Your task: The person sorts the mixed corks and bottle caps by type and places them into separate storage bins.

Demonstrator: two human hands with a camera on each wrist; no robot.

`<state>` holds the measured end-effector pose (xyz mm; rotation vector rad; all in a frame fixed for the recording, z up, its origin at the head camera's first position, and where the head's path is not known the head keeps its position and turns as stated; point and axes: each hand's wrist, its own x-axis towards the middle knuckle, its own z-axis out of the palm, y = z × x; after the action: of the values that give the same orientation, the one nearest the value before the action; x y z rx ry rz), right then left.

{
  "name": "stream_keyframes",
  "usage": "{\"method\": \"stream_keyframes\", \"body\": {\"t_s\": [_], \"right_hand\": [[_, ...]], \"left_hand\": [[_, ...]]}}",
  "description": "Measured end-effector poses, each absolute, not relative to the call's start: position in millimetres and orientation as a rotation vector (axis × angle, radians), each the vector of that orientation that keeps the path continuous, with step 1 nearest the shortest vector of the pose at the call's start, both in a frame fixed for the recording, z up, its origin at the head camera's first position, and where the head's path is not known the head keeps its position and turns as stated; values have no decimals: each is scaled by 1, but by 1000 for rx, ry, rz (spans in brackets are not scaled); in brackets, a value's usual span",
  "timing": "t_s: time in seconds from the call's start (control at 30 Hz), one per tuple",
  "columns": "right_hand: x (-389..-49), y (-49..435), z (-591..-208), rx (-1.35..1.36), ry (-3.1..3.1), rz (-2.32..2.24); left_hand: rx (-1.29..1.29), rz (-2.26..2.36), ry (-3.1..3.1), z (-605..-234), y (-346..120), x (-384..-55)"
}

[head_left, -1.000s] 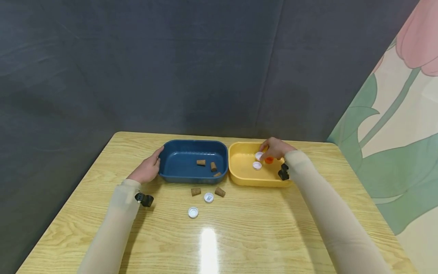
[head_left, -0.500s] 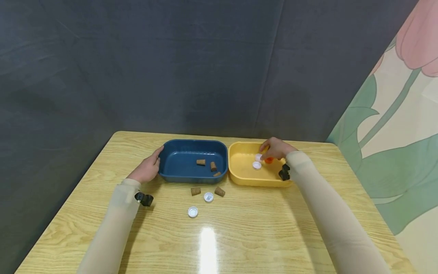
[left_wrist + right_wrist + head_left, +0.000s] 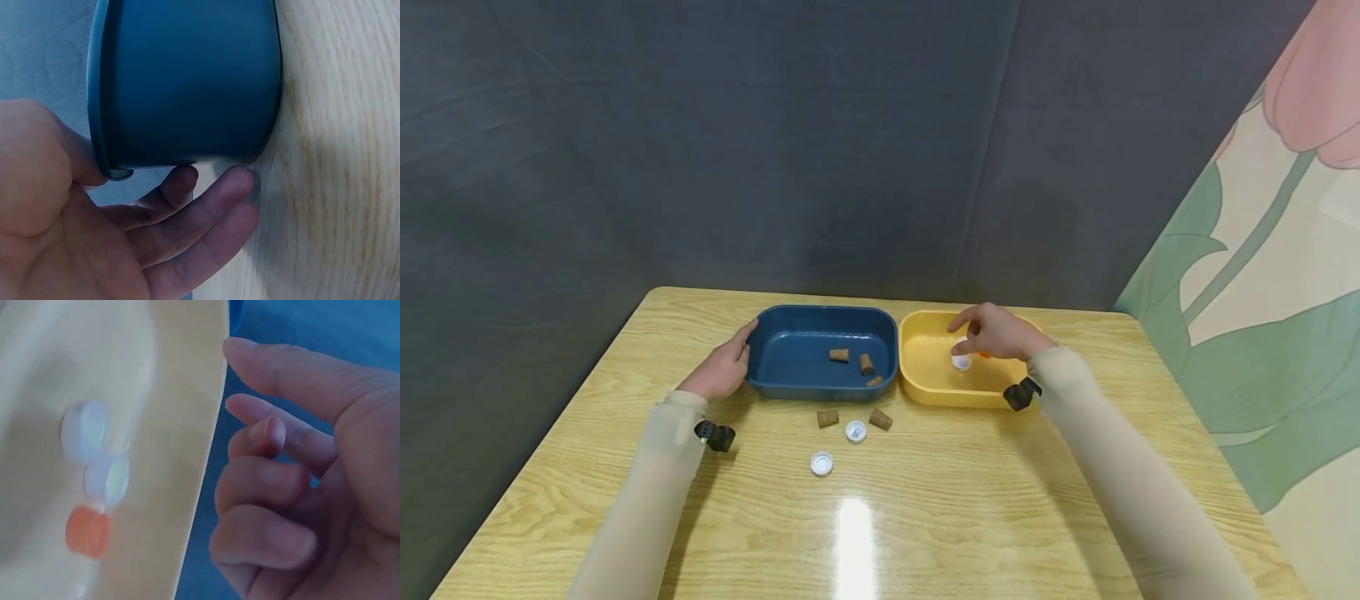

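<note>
My left hand (image 3: 717,371) holds the left end of the blue tray (image 3: 786,393). In the left wrist view, its thumb goes over the rim of the blue tray (image 3: 194,75) and the fingers (image 3: 231,187) lie along the outer wall. Above the yellow tray (image 3: 925,379) hovers my right hand (image 3: 998,332), thumb and index finger spread apart, nothing between them. Two white bottle caps (image 3: 84,431) and an orange bottle cap (image 3: 87,531) lie in that tray; the hand partly covers them in the head view.
Several corks (image 3: 839,355) lie in the blue tray. On the wooden table (image 3: 760,517) in front are two more corks (image 3: 828,418) and two white caps (image 3: 822,464). A dark cloth (image 3: 775,167) hangs behind; a flower-patterned wall (image 3: 1285,333) stands right.
The right hand has let go of a white cap in the yellow tray, risen slightly and moved left, its fingers spreading. The left hand has stayed on the blue tray.
</note>
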<state>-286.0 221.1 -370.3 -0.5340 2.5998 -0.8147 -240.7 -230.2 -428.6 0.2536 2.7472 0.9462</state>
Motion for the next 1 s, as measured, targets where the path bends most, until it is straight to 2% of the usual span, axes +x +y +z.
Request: {"method": "stream_keyframes", "body": {"t_s": [0.63,1.0], "right_hand": [[-206,164,-385,-891,2455,-873],[-192,142,-416,-953,2393,-872]], "left_hand": [[254,946,2745,-425,-229,-240],[256,954,2743,-425,-228,-239]]}}
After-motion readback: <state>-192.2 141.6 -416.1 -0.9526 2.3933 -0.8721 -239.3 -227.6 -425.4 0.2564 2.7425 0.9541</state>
